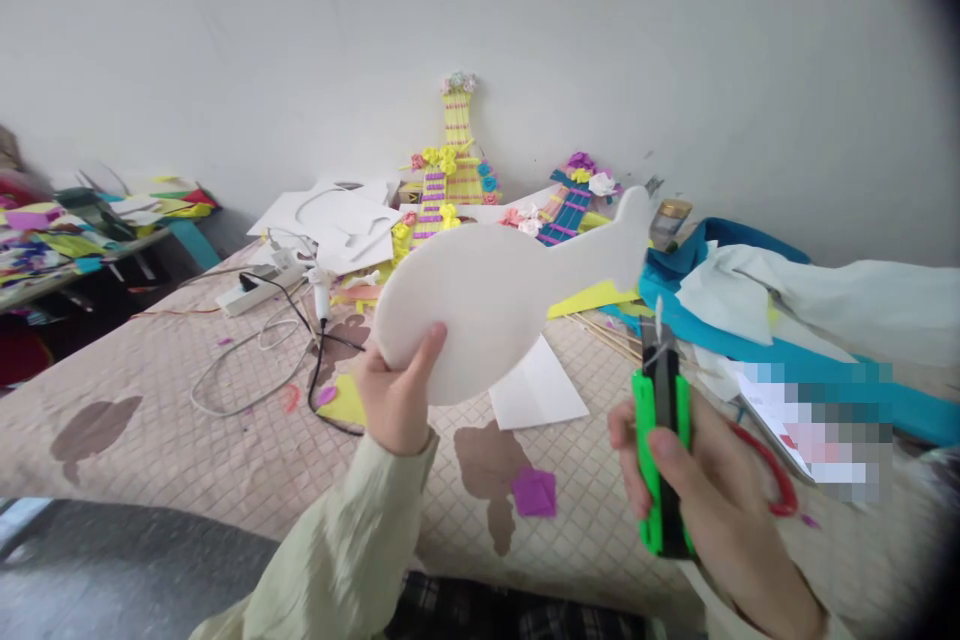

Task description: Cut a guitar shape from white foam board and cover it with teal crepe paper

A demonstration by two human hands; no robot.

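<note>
My left hand (401, 390) grips a white fish-shaped board cutout (480, 305) by its rounded end, thumb on the near face. Its forked tail points up to the right. A green and black utility knife (661, 460) is wrapped in my right hand (709, 480), tip upward, just below the tail and apart from it. Under the cutout lies a folded white paper sheet (541, 390). A purple paper square (535, 492) rests on the tablecloth between my hands. Red-handled scissors (772, 470), partly hidden, lie behind my right hand.
A white glue gun (321, 295) and a power strip (262, 288) with trailing cords are on the left. Yellow woven guitar-like crafts (457, 145) with paper flowers lean on the wall. Blue fabric (825, 345) and white sheets fill the right. A second cluttered table (90, 265) stands far left.
</note>
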